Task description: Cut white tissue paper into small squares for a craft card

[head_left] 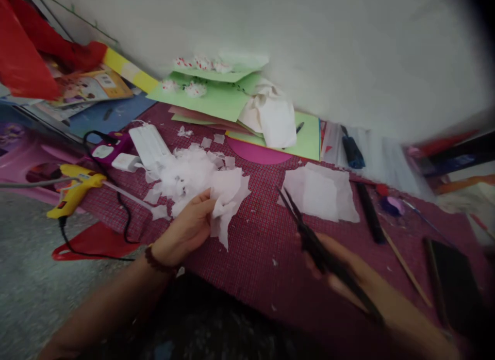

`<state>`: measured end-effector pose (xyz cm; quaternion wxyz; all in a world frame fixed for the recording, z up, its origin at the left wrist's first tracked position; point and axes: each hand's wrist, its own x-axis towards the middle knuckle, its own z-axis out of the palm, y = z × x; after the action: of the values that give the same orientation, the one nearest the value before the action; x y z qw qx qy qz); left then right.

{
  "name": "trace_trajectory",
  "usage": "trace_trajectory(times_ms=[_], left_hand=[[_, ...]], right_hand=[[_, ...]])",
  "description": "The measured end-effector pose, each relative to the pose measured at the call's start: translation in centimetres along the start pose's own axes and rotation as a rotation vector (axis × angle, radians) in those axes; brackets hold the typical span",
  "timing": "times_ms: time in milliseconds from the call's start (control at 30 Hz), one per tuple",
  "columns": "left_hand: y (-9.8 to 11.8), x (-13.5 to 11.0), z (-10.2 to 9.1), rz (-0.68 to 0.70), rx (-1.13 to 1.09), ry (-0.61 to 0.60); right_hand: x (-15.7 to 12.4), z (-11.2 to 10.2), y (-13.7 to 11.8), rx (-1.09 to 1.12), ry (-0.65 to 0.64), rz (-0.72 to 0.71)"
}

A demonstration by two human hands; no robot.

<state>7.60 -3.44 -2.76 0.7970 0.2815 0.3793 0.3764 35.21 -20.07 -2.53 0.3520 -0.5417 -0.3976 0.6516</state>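
My left hand point(185, 228) is closed on a piece of white tissue paper point(228, 197), pinching it just above the red checked cloth point(263, 246). My right hand point(340, 270) is blurred by motion and grips black scissors point(309, 233), blades slightly apart and pointing up-left toward the tissue. A heap of white tissue scraps point(185, 172) lies just beyond my left hand. A flat stack of white tissue sheets point(320, 192) lies past the scissor tips.
A yellow glue gun point(75, 192) with a black cord lies at the left. Green paper sheets point(216, 97) with small flowers and crumpled tissue point(270, 117) sit by the wall. A thin wooden stick point(406, 267), a dark phone point(456, 288) and a black pen point(369, 210) lie at the right.
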Motion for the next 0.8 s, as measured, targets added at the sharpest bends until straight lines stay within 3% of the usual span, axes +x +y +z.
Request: trace_trajectory(times_ms=[33, 100, 133, 200, 267, 400, 533, 700, 800], left_hand=[[0.0, 0.0, 0.0, -0.026, 0.009, -0.004], [0.0, 0.3, 0.4, -0.087, 0.029, -0.017], [-0.1, 0.4, 0.7, -0.12, 0.043, -0.032], [-0.2, 0.8, 1.4, -0.173, 0.079, -0.081], [-0.4, 1.3, 2.4, -0.209, 0.127, -0.154], [-0.8, 2.0, 4.0, -0.251, 0.311, -0.22], [-1.2, 2.3, 5.2, -0.282, 0.502, -0.3], [-1.8, 2.1, 6.6, -0.231, 0.636, -0.37], [-1.9, 2.0, 6.3, -0.112, 0.717, -0.368]], right_hand=[[-1.3, -1.1, 0.8, -0.128, 0.107, 0.001], [-3.6, -2.9, 2.7, -0.641, 0.401, -0.054], [-4.7, -3.6, 3.8, -0.842, 0.484, -0.074], [-6.7, -4.7, 5.8, -1.094, 0.554, -0.12], [-8.3, -5.3, 6.8, -1.21, 0.553, -0.139], [-9.8, -5.2, 5.3, -1.271, 0.52, -0.186], [-6.6, -2.2, 0.4, -1.185, 0.675, -0.439], [1.5, 2.5, -4.8, -1.251, 0.369, -0.808], [4.9, 3.5, -5.9, -1.234, 0.208, -0.826]])
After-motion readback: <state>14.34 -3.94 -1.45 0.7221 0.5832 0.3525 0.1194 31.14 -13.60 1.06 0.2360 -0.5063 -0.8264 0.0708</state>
